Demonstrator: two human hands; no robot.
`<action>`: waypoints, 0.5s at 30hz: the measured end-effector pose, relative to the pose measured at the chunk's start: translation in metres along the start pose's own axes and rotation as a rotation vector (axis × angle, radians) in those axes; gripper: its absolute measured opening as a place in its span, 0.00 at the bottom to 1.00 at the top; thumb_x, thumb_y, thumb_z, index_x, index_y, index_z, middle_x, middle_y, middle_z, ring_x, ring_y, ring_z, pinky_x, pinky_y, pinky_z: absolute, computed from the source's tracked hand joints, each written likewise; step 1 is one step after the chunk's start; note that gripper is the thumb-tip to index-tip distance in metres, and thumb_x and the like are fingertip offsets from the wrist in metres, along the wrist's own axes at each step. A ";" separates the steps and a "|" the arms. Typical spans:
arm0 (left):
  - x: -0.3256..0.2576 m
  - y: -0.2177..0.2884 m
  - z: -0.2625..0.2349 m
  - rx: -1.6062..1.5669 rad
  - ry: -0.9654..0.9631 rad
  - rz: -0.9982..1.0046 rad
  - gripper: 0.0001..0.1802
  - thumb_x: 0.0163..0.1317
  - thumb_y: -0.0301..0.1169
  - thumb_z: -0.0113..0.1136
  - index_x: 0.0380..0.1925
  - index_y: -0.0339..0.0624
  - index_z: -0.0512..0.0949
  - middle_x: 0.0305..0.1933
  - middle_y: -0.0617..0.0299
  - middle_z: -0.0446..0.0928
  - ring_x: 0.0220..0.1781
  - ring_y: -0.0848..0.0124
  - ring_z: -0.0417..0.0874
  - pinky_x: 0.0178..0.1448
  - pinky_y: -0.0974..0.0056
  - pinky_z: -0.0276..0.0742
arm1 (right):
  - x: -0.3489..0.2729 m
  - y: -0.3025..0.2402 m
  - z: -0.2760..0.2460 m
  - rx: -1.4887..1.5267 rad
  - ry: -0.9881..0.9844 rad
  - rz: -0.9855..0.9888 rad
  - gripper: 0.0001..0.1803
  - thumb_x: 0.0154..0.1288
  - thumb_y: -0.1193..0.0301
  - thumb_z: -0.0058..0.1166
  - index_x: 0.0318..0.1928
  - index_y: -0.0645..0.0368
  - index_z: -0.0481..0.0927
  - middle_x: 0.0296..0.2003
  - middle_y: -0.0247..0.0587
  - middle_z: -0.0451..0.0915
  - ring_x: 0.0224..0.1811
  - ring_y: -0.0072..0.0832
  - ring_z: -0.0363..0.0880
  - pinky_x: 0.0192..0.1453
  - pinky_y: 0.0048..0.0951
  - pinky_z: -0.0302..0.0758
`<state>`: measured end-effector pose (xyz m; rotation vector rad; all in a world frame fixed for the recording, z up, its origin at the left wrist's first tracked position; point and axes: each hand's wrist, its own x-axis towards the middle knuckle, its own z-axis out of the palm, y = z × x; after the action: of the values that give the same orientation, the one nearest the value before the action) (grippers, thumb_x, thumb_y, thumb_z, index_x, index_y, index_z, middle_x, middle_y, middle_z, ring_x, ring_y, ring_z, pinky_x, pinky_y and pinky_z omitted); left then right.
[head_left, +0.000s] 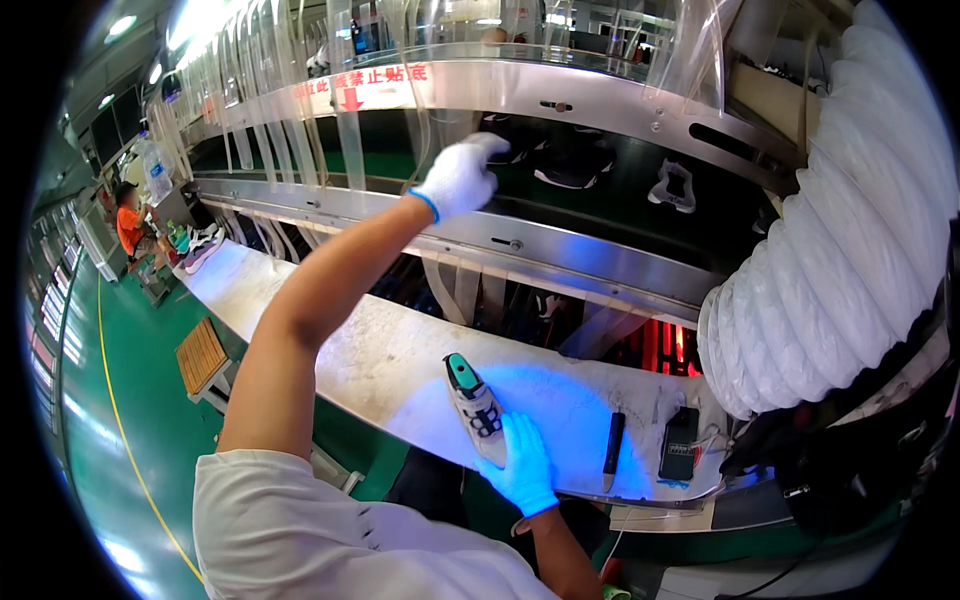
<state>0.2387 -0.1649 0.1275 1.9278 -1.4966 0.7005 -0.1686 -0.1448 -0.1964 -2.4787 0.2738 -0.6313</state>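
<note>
My left hand (458, 180), in a white knit glove with a blue cuff, reaches over the metal rail to the dark conveyor belt. Its fingers are apart and slightly smeared, with the fingertips close to a dark shoe (508, 150) with a pale sole edge. Whether they touch it I cannot tell. On the pale worktable, my right hand (522, 465), gloved and lit blue, is closed around the toe end of a grey-white sneaker (474, 402). This sneaker has dark strap-like parts and a teal insole showing at its heel opening; its toe is partly hidden by the hand.
More shoes (574, 172) and a white-rimmed shoe piece (674, 187) sit on the belt. A black-handled tool (614, 448) and a phone (680, 442) lie on the worktable's right. A white ribbed duct (830, 220) bulges at right. Clear strips (350, 150) hang along the conveyor.
</note>
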 end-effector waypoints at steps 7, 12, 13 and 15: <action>0.043 -0.131 0.058 -0.391 -0.445 -0.524 0.30 0.71 0.33 0.78 0.72 0.43 0.85 0.79 0.45 0.80 0.75 0.55 0.85 0.81 0.57 0.77 | 0.003 -0.004 -0.002 -0.023 0.022 -0.015 0.52 0.61 0.45 0.79 0.76 0.67 0.76 0.73 0.68 0.77 0.76 0.65 0.76 0.80 0.60 0.73; 0.073 0.026 0.098 -0.336 -0.453 -0.219 0.21 0.71 0.36 0.79 0.63 0.52 0.92 0.69 0.44 0.87 0.71 0.52 0.88 0.81 0.57 0.78 | 0.003 0.000 -0.002 -0.015 0.075 0.000 0.51 0.62 0.46 0.79 0.76 0.67 0.76 0.72 0.67 0.78 0.74 0.65 0.77 0.78 0.60 0.75; 0.080 0.052 0.107 -0.305 -0.453 -0.186 0.20 0.71 0.38 0.79 0.62 0.52 0.93 0.69 0.45 0.87 0.70 0.51 0.88 0.81 0.56 0.78 | 0.004 -0.001 0.000 -0.005 0.076 -0.011 0.51 0.62 0.47 0.79 0.76 0.67 0.76 0.73 0.67 0.77 0.74 0.65 0.77 0.78 0.60 0.75; 0.095 0.087 0.135 -0.341 -0.440 -0.127 0.21 0.70 0.41 0.79 0.61 0.50 0.93 0.68 0.45 0.87 0.70 0.49 0.88 0.79 0.56 0.79 | 0.003 -0.004 0.000 0.013 0.052 -0.014 0.51 0.63 0.48 0.79 0.77 0.68 0.74 0.73 0.68 0.76 0.75 0.65 0.76 0.79 0.61 0.74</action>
<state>0.1822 -0.3419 0.1146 1.9581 -1.6016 -0.0478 -0.1654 -0.1428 -0.1928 -2.4568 0.2717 -0.7018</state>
